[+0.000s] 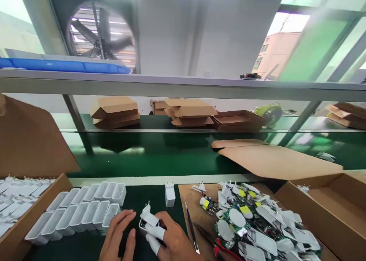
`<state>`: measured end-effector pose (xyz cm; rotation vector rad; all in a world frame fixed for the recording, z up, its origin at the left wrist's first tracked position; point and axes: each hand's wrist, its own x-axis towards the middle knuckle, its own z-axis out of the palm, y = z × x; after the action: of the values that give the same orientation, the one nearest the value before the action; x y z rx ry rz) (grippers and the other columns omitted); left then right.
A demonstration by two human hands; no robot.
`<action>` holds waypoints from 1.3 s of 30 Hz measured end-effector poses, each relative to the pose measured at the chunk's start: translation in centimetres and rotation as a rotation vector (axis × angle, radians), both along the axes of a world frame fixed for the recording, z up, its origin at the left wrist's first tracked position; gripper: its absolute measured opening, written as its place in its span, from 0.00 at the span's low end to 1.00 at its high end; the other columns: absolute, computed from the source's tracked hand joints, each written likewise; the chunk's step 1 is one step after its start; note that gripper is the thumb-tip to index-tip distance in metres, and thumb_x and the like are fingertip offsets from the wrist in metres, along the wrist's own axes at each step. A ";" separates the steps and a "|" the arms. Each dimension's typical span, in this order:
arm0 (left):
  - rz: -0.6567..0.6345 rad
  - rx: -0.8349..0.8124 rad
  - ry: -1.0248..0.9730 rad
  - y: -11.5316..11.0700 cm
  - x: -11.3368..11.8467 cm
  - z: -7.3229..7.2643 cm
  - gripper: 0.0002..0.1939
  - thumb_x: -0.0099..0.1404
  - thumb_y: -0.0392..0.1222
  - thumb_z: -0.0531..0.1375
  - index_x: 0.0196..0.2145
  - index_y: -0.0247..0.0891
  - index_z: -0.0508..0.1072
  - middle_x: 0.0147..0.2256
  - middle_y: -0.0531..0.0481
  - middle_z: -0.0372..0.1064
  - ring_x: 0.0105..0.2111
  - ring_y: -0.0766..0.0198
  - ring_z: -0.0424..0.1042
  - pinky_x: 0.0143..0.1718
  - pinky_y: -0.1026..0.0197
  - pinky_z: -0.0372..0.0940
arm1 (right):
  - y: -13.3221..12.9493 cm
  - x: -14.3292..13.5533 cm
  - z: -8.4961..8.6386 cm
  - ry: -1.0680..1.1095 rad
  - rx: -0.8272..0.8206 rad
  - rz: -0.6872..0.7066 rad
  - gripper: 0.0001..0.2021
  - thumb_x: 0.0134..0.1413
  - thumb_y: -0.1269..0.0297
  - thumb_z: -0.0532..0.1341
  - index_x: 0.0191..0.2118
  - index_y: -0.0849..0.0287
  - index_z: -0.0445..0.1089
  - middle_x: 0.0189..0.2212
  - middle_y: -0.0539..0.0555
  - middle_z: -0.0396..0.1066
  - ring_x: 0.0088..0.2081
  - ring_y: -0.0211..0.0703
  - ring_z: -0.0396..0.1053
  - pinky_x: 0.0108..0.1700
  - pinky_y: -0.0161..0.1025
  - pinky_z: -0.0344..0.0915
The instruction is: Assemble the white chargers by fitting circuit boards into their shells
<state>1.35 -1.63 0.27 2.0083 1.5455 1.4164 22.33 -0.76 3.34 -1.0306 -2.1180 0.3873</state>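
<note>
My right hand (173, 238), with white covers on some fingertips, grips a small white plug adapter (149, 218) that has prongs at its top. A dark gap shows between its white parts. Just left of it, my left hand (118, 236) is held with thumb and fingers apart and nothing between them. Beyond my left hand stand rows of open white plastic housings (81, 213). A closed white adapter (169, 194) stands alone on the dark green work surface (140, 194), behind the held one.
Loose circuit boards and white plug parts (251, 223) are heaped at right on cardboard. Tweezers (191, 226) and red-handled pliers (221, 249) lie beside them. An open carton (323, 211) stands far right; a box of white adapters (20, 200) is at left. A shelf (177, 85) crosses above.
</note>
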 end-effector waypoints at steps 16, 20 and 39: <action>-0.231 -0.231 -0.121 -0.3 1.6 0.1 0.23 0.78 0.52 0.53 0.68 0.50 0.63 0.66 0.40 0.63 0.53 0.51 0.77 0.54 0.52 0.76 | 0.2 0.7 -0.2 0.082 -0.179 -0.029 0.23 0.66 0.71 0.58 0.64 0.50 0.65 0.51 0.57 0.73 0.49 0.48 0.75 0.54 0.43 0.73; -0.269 -0.229 -0.136 0.2 1.1 -0.4 0.23 0.77 0.51 0.55 0.66 0.49 0.63 0.63 0.39 0.66 0.51 0.51 0.78 0.52 0.50 0.77 | 0.3 0.6 0.0 0.105 -0.217 0.009 0.17 0.64 0.70 0.60 0.56 0.51 0.75 0.51 0.59 0.73 0.49 0.51 0.74 0.54 0.47 0.72; -0.293 0.105 0.000 -0.1 1.1 1.2 0.32 0.72 0.39 0.61 0.69 0.44 0.54 0.58 0.37 0.70 0.55 0.47 0.74 0.54 0.46 0.74 | 0.0 -2.2 0.9 1.062 -1.107 0.040 0.27 0.53 0.42 0.71 0.46 0.63 0.78 0.38 0.63 0.80 0.41 0.61 0.80 0.50 0.61 0.73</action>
<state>2.46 -1.69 1.43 2.1856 1.1384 1.4034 20.18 -0.72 4.29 -0.9511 -0.8580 1.7772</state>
